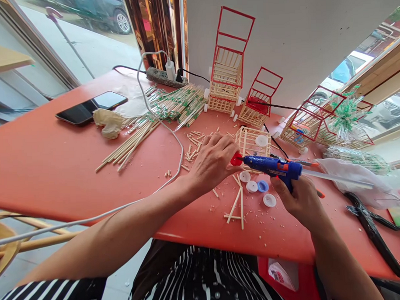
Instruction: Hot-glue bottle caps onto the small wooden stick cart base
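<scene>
We've got three red-framed carts [228, 74] done behind the bare stick basket [252, 141]; left hand [213, 162] pinches red cap [235, 159], right hand [300, 199] grips glue gun [274, 166], spare caps [257, 186] unglued.

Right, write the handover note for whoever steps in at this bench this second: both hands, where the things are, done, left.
Left hand: pinching a small red cap at the glue gun's nozzle.
Right hand: gripping the blue glue gun, aimed left at the cap.
Unpainted stick basket sits just behind the gun, a white cap lying on it.
Loose caps, white and blue, lie below the gun; cut sticks beside them.
Done: three red-framed carts stand at the wall.
Left: the basket shows no red frame yet.
</scene>
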`<action>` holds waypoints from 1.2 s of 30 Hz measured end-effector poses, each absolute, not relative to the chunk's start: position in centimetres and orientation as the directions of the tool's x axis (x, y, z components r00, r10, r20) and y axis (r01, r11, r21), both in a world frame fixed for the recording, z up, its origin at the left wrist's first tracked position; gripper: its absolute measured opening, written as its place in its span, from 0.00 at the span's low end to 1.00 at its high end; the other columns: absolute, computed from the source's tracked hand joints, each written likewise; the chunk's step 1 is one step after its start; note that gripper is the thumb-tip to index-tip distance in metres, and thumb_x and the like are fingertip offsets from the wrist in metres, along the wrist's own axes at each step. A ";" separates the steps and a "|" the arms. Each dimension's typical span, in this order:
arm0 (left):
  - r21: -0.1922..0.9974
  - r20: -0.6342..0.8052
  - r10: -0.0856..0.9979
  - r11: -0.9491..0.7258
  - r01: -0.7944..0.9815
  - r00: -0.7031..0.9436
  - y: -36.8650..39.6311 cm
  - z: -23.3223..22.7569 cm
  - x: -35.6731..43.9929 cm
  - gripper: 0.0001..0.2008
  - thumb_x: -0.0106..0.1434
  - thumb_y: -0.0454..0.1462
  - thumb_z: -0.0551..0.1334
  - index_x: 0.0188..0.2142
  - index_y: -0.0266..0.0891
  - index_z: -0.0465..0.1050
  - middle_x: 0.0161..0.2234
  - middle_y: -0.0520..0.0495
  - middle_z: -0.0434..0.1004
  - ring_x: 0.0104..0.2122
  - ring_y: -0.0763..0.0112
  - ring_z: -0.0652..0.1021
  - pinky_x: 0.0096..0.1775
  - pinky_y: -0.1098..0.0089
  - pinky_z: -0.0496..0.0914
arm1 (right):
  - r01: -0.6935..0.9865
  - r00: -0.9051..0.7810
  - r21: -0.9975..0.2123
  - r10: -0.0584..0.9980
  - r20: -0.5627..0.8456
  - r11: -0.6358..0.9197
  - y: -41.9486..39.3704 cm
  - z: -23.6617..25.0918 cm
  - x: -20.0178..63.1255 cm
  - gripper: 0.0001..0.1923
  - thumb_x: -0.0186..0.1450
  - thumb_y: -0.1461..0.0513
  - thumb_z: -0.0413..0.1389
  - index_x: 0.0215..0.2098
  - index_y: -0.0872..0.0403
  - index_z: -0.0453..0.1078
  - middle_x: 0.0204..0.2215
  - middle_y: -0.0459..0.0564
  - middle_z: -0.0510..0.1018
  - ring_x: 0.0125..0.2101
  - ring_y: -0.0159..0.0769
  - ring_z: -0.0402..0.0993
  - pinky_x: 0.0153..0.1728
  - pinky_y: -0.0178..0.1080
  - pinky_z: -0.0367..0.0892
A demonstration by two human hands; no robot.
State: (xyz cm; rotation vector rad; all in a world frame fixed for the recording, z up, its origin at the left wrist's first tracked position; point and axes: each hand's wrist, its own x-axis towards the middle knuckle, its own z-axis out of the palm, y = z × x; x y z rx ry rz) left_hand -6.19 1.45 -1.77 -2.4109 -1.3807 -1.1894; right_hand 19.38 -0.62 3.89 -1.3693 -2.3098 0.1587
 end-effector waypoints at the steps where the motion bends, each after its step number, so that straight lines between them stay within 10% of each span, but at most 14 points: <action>1: 0.265 0.679 0.682 -0.573 0.775 0.271 1.5 -1.7 -6.2 0.16 0.66 0.48 0.72 0.42 0.38 0.76 0.43 0.43 0.79 0.46 0.55 0.73 0.48 0.59 0.65 | 0.806 -0.405 -0.317 0.856 0.322 0.501 -0.6 3.9 19.4 0.32 0.74 0.38 0.46 0.20 0.46 0.50 0.13 0.40 0.51 0.16 0.31 0.49 0.21 0.41 0.44; 36: 0.257 0.690 0.675 -0.567 0.782 0.262 1.5 -1.7 -6.2 0.17 0.67 0.50 0.71 0.40 0.39 0.74 0.41 0.44 0.79 0.45 0.56 0.74 0.47 0.60 0.65 | 0.789 -0.429 -0.294 0.826 0.366 0.540 -0.6 3.5 19.5 0.33 0.74 0.37 0.45 0.20 0.47 0.52 0.13 0.40 0.52 0.16 0.30 0.48 0.20 0.41 0.43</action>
